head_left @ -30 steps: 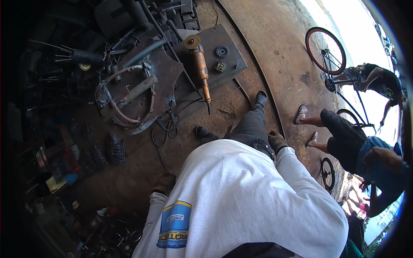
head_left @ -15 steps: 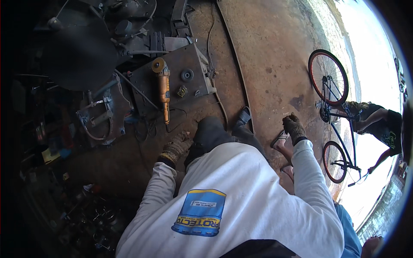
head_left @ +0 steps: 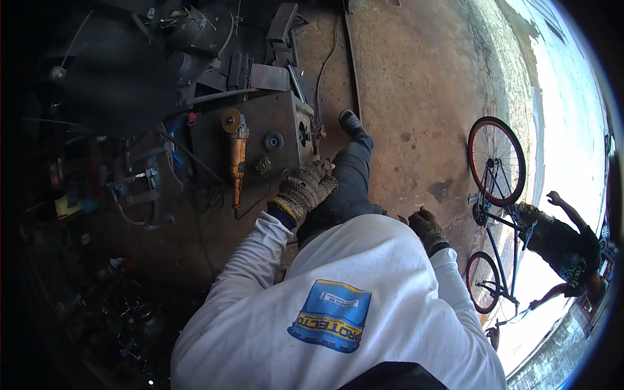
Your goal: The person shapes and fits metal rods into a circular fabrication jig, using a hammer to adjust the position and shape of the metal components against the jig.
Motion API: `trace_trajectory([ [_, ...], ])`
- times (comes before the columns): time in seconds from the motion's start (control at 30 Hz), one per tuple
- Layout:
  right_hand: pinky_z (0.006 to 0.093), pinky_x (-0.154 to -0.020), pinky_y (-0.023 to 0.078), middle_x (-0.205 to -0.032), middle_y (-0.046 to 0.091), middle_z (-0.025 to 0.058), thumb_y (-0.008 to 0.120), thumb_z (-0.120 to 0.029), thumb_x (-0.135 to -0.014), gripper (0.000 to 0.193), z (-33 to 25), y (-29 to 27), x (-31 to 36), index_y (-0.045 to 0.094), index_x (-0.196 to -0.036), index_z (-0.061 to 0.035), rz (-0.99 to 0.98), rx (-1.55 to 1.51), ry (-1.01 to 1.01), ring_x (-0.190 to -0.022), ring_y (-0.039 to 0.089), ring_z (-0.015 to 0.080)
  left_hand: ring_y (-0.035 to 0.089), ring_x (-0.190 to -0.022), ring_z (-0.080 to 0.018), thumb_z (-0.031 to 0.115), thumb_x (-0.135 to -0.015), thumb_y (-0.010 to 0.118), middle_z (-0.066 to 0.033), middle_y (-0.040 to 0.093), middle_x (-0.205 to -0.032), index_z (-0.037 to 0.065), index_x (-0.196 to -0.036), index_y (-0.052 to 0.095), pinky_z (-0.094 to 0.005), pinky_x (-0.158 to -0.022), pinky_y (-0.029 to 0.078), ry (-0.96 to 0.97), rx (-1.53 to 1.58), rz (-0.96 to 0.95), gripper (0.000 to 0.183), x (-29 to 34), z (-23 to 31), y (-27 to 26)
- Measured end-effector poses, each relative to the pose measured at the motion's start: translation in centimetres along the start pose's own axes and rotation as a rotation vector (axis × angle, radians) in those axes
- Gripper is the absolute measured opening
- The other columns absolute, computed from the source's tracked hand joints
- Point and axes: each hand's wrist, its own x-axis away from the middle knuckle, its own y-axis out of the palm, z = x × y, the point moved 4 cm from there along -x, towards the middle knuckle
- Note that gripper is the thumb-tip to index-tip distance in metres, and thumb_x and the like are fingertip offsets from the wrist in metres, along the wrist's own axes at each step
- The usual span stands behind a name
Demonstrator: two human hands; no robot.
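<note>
1. A person in a white long-sleeved shirt bends over a rusty steel plate (head_left: 260, 140) lying on the dirt floor of a workshop, both hands in knitted work gloves.
2. The left hand (head_left: 305, 188) hangs just off the plate's near right corner, above the person's dark-trousered knee; its fingers curl loosely and grip nothing.
3. The right hand (head_left: 426, 227) is well to the right of the plate, beside the person's hip; it is half closed, and whether it holds anything cannot be told.
4. An orange-bodied angle grinder (head_left: 236, 153) lies on the plate's left part, its disc end away from the person and its handle reaching over the near edge.
5. A dark round disc (head_left: 273, 140) rests on the plate just right of the grinder, between it and the left hand.
6. Far right of the plate, out in the sunlight, another person (head_left: 562, 237) leans over a bicycle (head_left: 497, 214) with red-rimmed wheels.
</note>
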Motion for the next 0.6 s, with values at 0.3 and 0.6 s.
trace_trajectory([
  [0.3,0.0272,-0.059,0.047,-0.079,0.065,0.0048,0.062,-0.022,-0.097,0.025,-21.2,3.4,-14.5,0.062,-0.109,-0.0015,-0.112,0.052,-0.069,-0.065,0.058,0.0130,0.061,-0.113,-0.0356,0.039,-0.086,0.069,-0.0130,0.066,-0.121,0.016,-0.119,0.066,-0.0440,-0.098,0.048,-0.345,0.157,0.005,0.040,-19.4,-8.9,1.2],
  [0.6,0.0444,-0.088,0.050,-0.115,0.065,0.0205,0.060,-0.031,-0.093,0.053,-37.1,10.1,-27.2,0.050,-0.140,-0.0096,-0.133,0.538,-0.451,-0.105,0.061,0.0390,0.063,-0.113,-0.0305,0.038,-0.085,0.071,-0.0093,0.067,-0.119,0.016,-0.117,0.066,-0.0413,-0.099,0.048,-0.720,0.250,0.010,0.039,-31.3,-16.8,1.8],
])
